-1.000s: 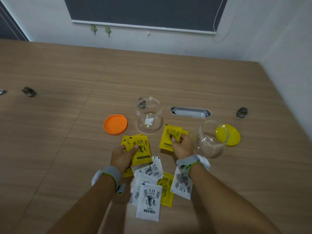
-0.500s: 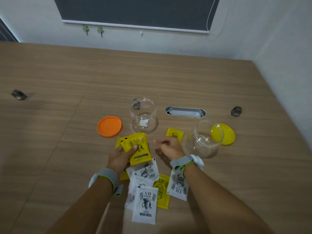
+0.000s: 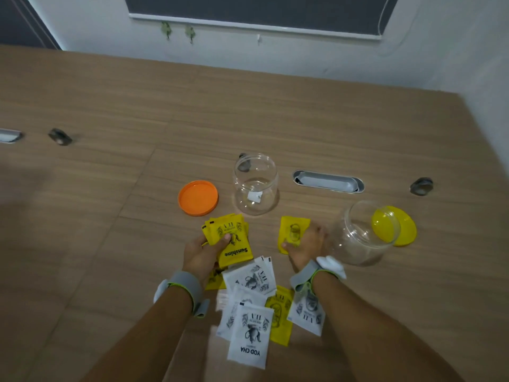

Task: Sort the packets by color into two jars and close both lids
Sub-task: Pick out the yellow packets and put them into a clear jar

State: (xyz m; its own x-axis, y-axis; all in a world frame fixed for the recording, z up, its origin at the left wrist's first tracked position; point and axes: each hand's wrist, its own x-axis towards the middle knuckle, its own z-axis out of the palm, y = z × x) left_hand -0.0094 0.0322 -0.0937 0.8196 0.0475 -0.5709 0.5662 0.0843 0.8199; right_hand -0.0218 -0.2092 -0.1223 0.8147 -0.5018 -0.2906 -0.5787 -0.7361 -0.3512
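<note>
My left hand grips a fan of several yellow packets just in front of the orange lid. My right hand pinches the lower edge of one yellow packet that lies on the table. Close to that hand's right stands a clear jar without a lid, and a yellow lid lies behind it. A second clear jar, also without a lid, stands behind the packets. White packets and another yellow packet lie in a loose pile between my forearms.
A metal cable slot is set into the wooden table behind the jars. Round metal grommets sit at the right and at the far left. A wall runs along the back and the right.
My right hand has gone back to the single yellow packet and taken hold of its edge. The left hand still holds its yellow packets. The camera has shifted a little.
</note>
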